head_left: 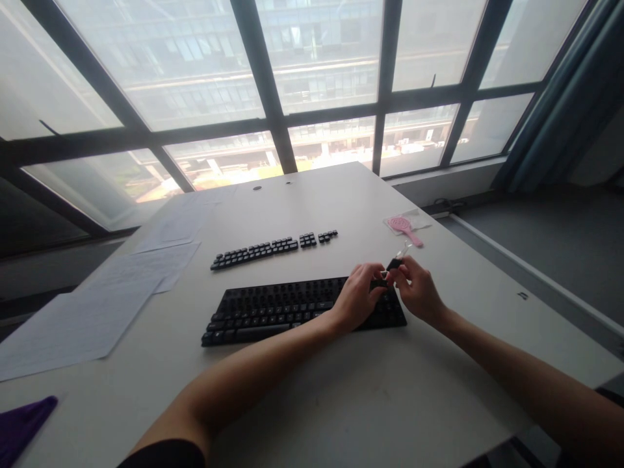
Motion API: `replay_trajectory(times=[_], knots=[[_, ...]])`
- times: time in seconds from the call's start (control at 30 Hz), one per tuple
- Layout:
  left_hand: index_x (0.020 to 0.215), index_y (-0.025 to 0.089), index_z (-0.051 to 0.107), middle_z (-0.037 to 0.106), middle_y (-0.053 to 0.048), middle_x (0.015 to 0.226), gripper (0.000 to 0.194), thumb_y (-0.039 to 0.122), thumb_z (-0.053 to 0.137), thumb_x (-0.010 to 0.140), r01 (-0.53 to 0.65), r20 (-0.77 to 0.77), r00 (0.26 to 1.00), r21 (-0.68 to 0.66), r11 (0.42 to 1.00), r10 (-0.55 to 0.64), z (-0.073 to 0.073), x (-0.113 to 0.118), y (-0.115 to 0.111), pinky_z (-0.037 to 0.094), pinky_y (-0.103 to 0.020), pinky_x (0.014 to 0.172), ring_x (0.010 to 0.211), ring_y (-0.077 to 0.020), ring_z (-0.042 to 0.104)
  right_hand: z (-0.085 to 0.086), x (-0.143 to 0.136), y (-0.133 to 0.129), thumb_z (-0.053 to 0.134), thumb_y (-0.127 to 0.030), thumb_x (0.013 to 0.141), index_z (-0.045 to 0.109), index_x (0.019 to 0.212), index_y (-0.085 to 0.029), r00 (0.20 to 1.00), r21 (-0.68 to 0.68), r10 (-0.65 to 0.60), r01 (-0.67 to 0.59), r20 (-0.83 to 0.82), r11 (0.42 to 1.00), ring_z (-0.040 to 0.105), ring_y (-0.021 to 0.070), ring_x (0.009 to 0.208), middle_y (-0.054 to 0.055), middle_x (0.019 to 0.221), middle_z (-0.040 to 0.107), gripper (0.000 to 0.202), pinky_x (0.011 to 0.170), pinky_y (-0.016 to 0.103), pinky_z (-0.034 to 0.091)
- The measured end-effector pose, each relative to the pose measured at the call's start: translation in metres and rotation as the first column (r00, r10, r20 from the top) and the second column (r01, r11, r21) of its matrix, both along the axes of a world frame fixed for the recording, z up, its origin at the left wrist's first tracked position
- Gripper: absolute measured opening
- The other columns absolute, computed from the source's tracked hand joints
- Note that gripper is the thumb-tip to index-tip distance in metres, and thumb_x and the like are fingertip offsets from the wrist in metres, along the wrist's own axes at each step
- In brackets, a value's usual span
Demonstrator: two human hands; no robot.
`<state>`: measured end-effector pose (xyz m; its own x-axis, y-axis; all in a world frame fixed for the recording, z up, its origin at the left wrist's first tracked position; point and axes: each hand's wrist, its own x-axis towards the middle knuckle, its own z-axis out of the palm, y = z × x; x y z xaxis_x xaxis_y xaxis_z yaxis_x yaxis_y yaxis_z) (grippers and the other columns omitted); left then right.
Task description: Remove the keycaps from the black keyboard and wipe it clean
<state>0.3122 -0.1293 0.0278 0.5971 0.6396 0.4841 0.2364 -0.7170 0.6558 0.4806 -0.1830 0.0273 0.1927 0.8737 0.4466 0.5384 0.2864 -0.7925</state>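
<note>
Keycaps [273,249] behind keyboard [287,311], papers [82,318] (overlapping) left

Passage, near: I am seeing bare table [341,403] lying open between the forearms [263,367]. Passage, far: open surface is stretching behind the loose keycaps [263,252]. Obstacles: keycaps are lining the keyboard's [273,315] far side; papers [88,318] are covering the left; a pink brush [400,224] is lying beyond the right hand [414,289]; the left hand [358,292] is blocking the keyboard's right half.

hands [358,296]: 2 | keyboard [277,311]: 1 | handheld tool [394,264]: 1 | keycap clusters [256,253]: 3 | pink brush [400,225]: 1 | table [292,403]: 1
</note>
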Motion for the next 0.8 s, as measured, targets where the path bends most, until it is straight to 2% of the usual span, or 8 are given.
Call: replay_trajectory(times=[0.2,0.27,0.4,0.5,0.57,0.67,0.73,0.8], knots=[[0.108,0.023,0.061,0.056,-0.006,0.111,0.025,0.008,0.06,0.088,0.025,-0.094,0.996,0.194,0.981,-0.007,0.002,-0.002,-0.003,0.047,-0.036,0.093,0.104,-0.0216,0.051,0.004,-0.003,0.002,0.052,-0.034,0.094,0.051,0.089,-0.021,0.991,-0.042,0.023,-0.029,-0.134,0.999,0.063,0.0166,0.058,0.0,0.068,0.065,0.014,0.055,0.026,0.048],[0.105,0.023,0.063,0.055,-0.007,0.113,0.022,0.008,0.06,0.088,0.011,-0.086,0.996,0.204,0.979,0.007,0.003,-0.002,-0.003,0.047,-0.036,0.094,0.106,-0.0222,0.05,0.005,-0.004,0.001,0.052,-0.034,0.094,0.051,0.089,-0.021,0.989,-0.054,0.017,-0.025,-0.149,0.998,0.063,0.0171,0.058,0.001,0.069,0.066,0.013,0.056,0.027,0.048],[0.098,0.021,0.066,0.059,-0.006,0.105,0.014,0.012,0.065,0.087,0.032,-0.03,0.999,0.085,0.996,-0.03,0.01,-0.002,-0.006,0.047,-0.037,0.094,0.103,-0.0215,0.054,0.009,-0.005,-0.003,0.051,-0.03,0.094,0.051,0.087,-0.022,0.996,-0.059,-0.017,0.012,-0.086,0.998,0.063,0.0174,0.059,0.001,0.068,0.066,0.011,0.057,0.027,0.046],[0.096,0.02,0.067,0.062,-0.005,0.1,0.013,0.016,0.069,0.084,0.037,0.011,0.999,-0.041,0.998,-0.037,0.02,-0.007,-0.002,0.049,-0.032,0.087,0.096,-0.0191,0.058,0.012,-0.004,-0.005,0.051,-0.027,0.094,0.052,0.086,-0.022,1.0,-0.064,-0.01,0.009,-0.01,0.998,0.064,0.0178,0.062,0.001,0.069,0.067,0.01,0.061,0.028,0.046],[0.096,0.02,0.067,0.065,-0.004,0.099,0.013,0.017,0.07,0.084,0.014,-0.001,1.0,-0.055,0.998,-0.014,0.028,-0.013,0.012,0.049,-0.029,0.081,0.089,-0.0169,0.059,0.013,-0.002,-0.005,0.051,-0.027,0.094,0.051,0.086,-0.022,1.0,-0.08,0.011,-0.013,-0.023,0.997,0.064,0.0175,0.062,0.0,0.069,0.066,0.01,0.062,0.028,0.046],[0.099,0.021,0.068,0.069,-0.002,0.096,0.017,0.016,0.07,0.082,-0.07,-0.092,0.993,0.031,0.997,0.073,0.033,-0.022,0.053,0.049,-0.028,0.078,0.081,-0.0153,0.059,0.014,-0.002,-0.005,0.05,-0.027,0.095,0.051,0.088,-0.022,0.996,-0.099,0.039,-0.047,-0.079,0.994,0.064,0.0172,0.063,0.0,0.069,0.066,0.009,0.062,0.028,0.047],[0.102,0.021,0.069,0.072,-0.002,0.092,0.023,0.017,0.074,0.079,-0.176,-0.214,0.956,0.123,0.977,0.2,0.029,-0.028,0.088,0.049,-0.031,0.079,0.081,-0.0172,0.06,0.014,-0.002,-0.005,0.05,-0.027,0.095,0.051,0.088,-0.022,0.994,-0.103,0.047,-0.057,-0.098,0.993,0.064,0.0172,0.063,0.0,0.068,0.066,0.009,0.062,0.028,0.047],[0.093,0.021,0.073,0.074,-0.002,0.09,0.014,0.02,0.074,0.08,-0.231,-0.351,0.885,0.234,0.944,0.304,0.023,-0.031,0.117,0.048,-0.034,0.085,0.085,-0.0199,0.062,0.014,-0.002,-0.004,0.05,-0.028,0.095,0.051,0.087,-0.022,0.993,-0.107,0.05,-0.061,-0.11,0.992,0.064,0.0171,0.062,0.0,0.068,0.066,0.011,0.062,0.028,0.047]])
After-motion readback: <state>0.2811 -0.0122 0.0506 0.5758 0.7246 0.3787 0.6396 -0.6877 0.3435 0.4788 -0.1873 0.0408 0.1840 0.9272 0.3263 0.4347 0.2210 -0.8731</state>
